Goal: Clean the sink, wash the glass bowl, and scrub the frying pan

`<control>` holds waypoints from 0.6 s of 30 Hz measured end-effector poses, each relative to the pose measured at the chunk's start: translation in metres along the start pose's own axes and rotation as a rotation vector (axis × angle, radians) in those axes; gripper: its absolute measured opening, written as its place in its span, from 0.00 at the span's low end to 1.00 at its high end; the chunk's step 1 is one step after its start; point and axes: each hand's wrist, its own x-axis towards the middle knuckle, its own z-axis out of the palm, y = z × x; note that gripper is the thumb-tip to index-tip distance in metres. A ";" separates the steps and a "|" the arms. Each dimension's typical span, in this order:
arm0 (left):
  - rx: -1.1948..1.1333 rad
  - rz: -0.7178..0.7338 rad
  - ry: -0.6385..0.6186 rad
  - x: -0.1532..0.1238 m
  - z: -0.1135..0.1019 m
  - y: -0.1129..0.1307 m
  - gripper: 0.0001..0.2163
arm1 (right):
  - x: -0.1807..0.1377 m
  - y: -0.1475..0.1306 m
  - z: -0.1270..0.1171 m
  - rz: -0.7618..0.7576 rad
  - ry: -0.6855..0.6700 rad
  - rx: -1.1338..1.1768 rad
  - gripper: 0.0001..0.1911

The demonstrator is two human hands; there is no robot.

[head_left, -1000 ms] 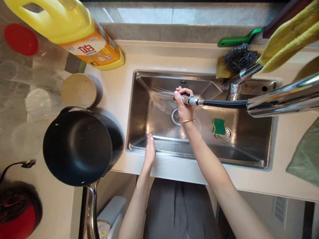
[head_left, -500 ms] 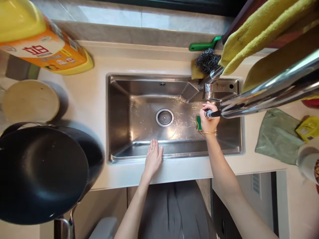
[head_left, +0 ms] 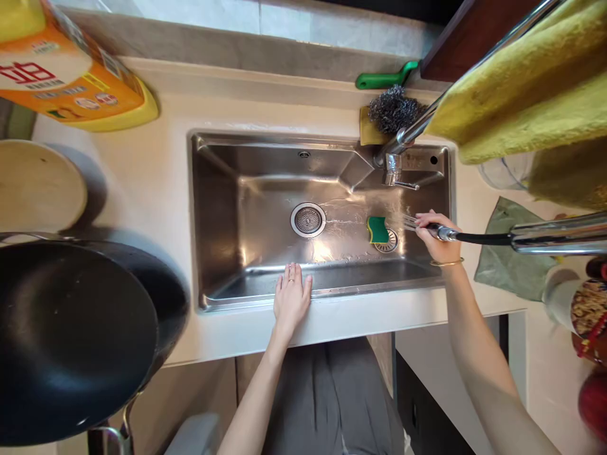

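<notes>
My right hand (head_left: 440, 239) is wrapped round the pull-out faucet sprayer (head_left: 446, 233), whose black hose runs right into a chrome spout (head_left: 559, 234). Water streams leftward from its head. My left hand (head_left: 293, 297) lies open with fingers stretched on the front rim of the steel sink (head_left: 265, 227). A green and yellow sponge (head_left: 378, 230) sits in the basin, left of my right hand, partly over a small round drain (head_left: 389, 241). The larger drain strainer (head_left: 308, 220) shows in the middle of the basin. The faucet lever (head_left: 403, 184) stands behind my right hand.
A black wok (head_left: 71, 335) stands left of the sink, an orange and yellow bottle (head_left: 85, 82) behind it. Steel wool (head_left: 393, 110) and a green-handled tool (head_left: 384, 79) lie at the back. Yellow towels (head_left: 521, 88) hang at right, above a grey-green cloth (head_left: 502, 253).
My right hand has moved right with the sprayer, which now points left with water coming out. More of the sponge and the small drain shows. My left hand stays on the front rim.
</notes>
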 end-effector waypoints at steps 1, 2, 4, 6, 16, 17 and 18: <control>0.021 -0.001 -0.002 0.000 0.000 0.001 0.30 | -0.002 0.003 -0.011 0.013 -0.026 0.000 0.04; 0.036 -0.002 -0.004 0.000 0.000 0.001 0.30 | -0.002 0.006 -0.020 0.020 -0.043 -0.002 0.04; 0.055 -0.003 -0.014 0.001 -0.001 0.001 0.30 | 0.003 0.012 -0.035 0.013 -0.058 -0.008 0.04; 0.060 -0.008 -0.027 0.001 -0.001 0.001 0.30 | 0.016 0.017 -0.043 -0.007 -0.088 -0.012 0.04; 0.077 0.003 -0.027 0.004 0.004 -0.001 0.31 | 0.061 0.032 -0.064 -0.055 -0.277 -0.040 0.05; 0.080 0.007 -0.025 0.004 0.005 -0.002 0.32 | 0.052 0.032 -0.070 0.006 -0.307 -0.040 0.05; 0.081 0.013 -0.024 0.004 0.005 -0.002 0.32 | 0.041 0.032 -0.077 0.077 -0.350 -0.038 0.05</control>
